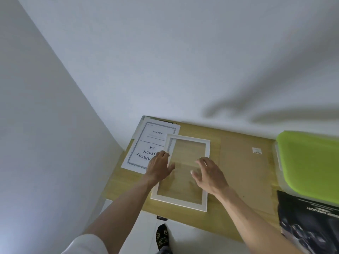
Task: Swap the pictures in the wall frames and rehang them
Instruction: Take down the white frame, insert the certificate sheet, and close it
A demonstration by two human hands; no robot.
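Head view shows the white frame (183,173) lying flat on the wooden table (128,184) in the lower middle of the picture, with nothing inside; the wood is seen through its pane. The printed sheet (146,143) lies at its upper left, partly under the frame corner, and the brown backing board (244,171) lies to its right. To do this step well, I think the frame should be held steady by its edge and the pane kept free of finger marks before a picture goes in. The left hand (159,167) rests with straight fingers on the frame's left edge, gripping nothing. The right hand (209,173) is over the pane with spread, relaxed fingers and holds nothing; whether it touches the pane I cannot tell.
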